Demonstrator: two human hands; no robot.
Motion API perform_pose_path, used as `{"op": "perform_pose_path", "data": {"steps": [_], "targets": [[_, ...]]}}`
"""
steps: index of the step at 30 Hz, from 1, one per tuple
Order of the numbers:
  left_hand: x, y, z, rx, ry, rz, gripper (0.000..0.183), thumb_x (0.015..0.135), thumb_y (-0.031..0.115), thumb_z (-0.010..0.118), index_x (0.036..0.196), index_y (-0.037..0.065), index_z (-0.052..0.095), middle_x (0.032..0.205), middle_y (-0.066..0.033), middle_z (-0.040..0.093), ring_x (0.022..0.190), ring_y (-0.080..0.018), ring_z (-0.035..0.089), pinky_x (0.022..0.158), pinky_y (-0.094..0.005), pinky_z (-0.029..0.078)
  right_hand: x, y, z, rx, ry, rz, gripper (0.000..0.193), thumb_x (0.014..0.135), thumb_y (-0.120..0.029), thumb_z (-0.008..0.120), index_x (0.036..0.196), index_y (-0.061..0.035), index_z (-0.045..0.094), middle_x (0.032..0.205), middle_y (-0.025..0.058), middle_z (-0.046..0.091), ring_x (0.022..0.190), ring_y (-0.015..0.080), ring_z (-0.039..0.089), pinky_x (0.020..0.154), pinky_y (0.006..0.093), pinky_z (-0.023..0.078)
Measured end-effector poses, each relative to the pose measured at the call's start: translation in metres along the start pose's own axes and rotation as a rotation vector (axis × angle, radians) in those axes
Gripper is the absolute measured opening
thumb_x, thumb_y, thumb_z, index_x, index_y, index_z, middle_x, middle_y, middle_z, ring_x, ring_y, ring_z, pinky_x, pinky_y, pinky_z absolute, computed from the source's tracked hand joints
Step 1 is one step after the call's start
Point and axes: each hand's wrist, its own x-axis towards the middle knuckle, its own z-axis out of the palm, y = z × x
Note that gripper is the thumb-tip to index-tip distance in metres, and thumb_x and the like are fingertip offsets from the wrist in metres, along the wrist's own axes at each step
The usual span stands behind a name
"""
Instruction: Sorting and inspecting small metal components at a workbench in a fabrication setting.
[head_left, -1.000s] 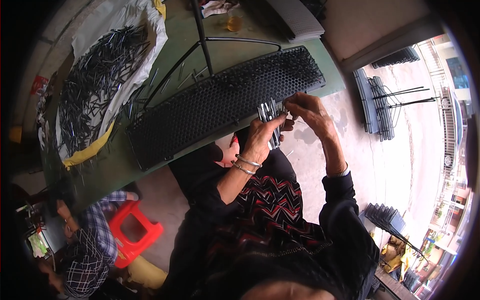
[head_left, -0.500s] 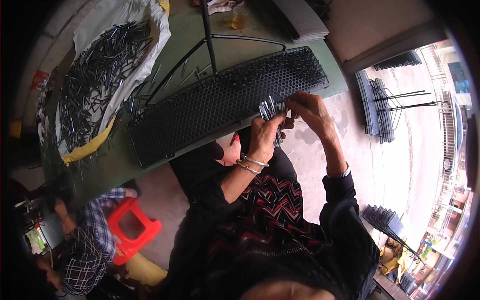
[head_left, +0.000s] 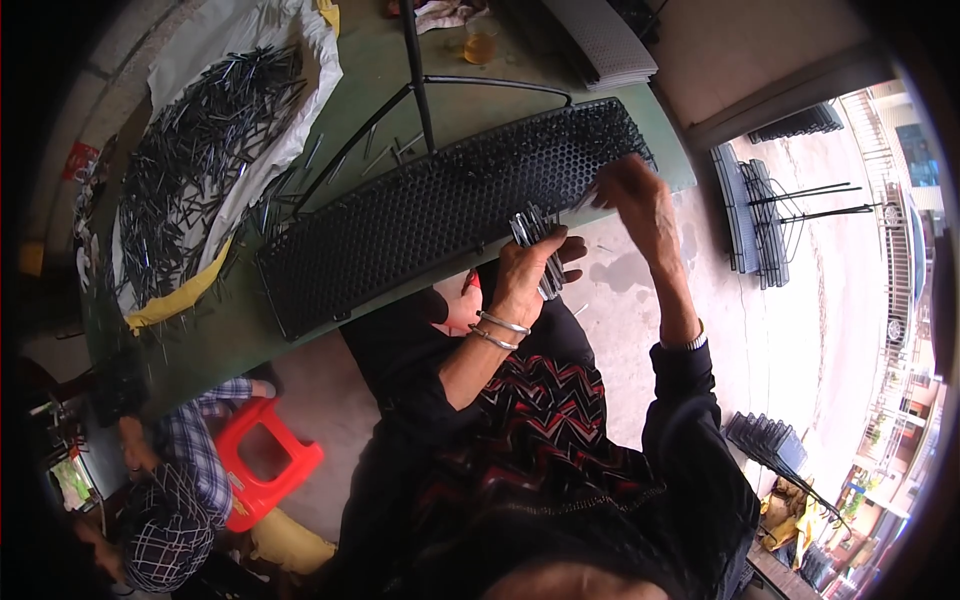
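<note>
My left hand (head_left: 528, 270) is closed around a bundle of short metal rods (head_left: 527, 228), held just off the near edge of a long black panel full of holes (head_left: 400, 228). My right hand (head_left: 637, 200), smeared by motion, is over the panel's right end with its fingers pinched. A thin blurred streak at its fingertips looks like one metal rod. Small dark ends crowd the panel's far side and right end, while plain rows of holes show across the rest. The panel lies on a green table (head_left: 350, 150).
An open white sack (head_left: 325, 60) spills dark rods at the left. A black metal frame (head_left: 415, 75) stands behind the panel. A glass of amber liquid (head_left: 479, 47) and stacked grey sheets (head_left: 610, 45) are beyond. A person (head_left: 175, 510) is near a red stool (head_left: 235, 460).
My right hand has moved away from the bundle, up and right over the panel's right end. My left hand stays almost in place, its fingers slightly more spread around the bundle.
</note>
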Motion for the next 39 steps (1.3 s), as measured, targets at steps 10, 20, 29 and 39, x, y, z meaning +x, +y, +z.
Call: {"op": "perform_pose_path", "data": {"steps": [10, 20, 29, 39], "targets": [[0.008, -0.009, -0.004, -0.148, -0.047, -0.084, 0.013, 0.086, 0.017, 0.065, 0.096, 0.008, 0.063, 0.089, -0.0103, 0.066, 0.081, -0.0222, 0.065, 0.074, -0.0422, 0.056, 0.049, 0.026, 0.01, -0.264, 0.451, -0.265, 0.009, 0.088, -0.009, 0.057, 0.093, -0.0019, 0.059, 0.074, 0.0087, 0.066, 0.064, 0.0135, 0.063, 0.06, 0.0279, 0.048], [0.009, -0.007, -0.005, -0.088, -0.056, -0.068, 0.013, 0.088, 0.017, 0.062, 0.094, 0.005, 0.06, 0.073, -0.0022, 0.057, 0.067, -0.0129, 0.055, 0.057, -0.0289, 0.046, 0.062, 0.026, 0.01, -0.399, 0.394, -0.302, 0.009, 0.087, -0.01, 0.056, 0.091, -0.0024, 0.059, 0.071, 0.0116, 0.065, 0.062, 0.0165, 0.062, 0.06, 0.0296, 0.048], [0.003, -0.004, -0.001, -0.098, -0.056, -0.03, 0.014, 0.085, 0.018, 0.066, 0.089, 0.005, 0.064, 0.069, -0.0031, 0.059, 0.058, -0.0113, 0.053, 0.047, -0.0257, 0.044, 0.056, 0.023, 0.009, -0.666, 0.399, -0.318, 0.012, 0.084, -0.019, 0.06, 0.092, -0.0104, 0.063, 0.086, 0.0112, 0.06, 0.079, 0.0297, 0.061, 0.068, 0.0388, 0.047], [0.001, -0.008, 0.0, -0.075, -0.074, 0.025, 0.013, 0.084, 0.017, 0.068, 0.087, 0.006, 0.062, 0.071, -0.0059, 0.063, 0.058, -0.0109, 0.054, 0.046, -0.0241, 0.043, 0.054, 0.023, 0.006, -0.781, 0.354, -0.26, 0.012, 0.085, -0.023, 0.06, 0.094, -0.0164, 0.065, 0.092, 0.0091, 0.057, 0.082, 0.0304, 0.06, 0.068, 0.0403, 0.047]]}}
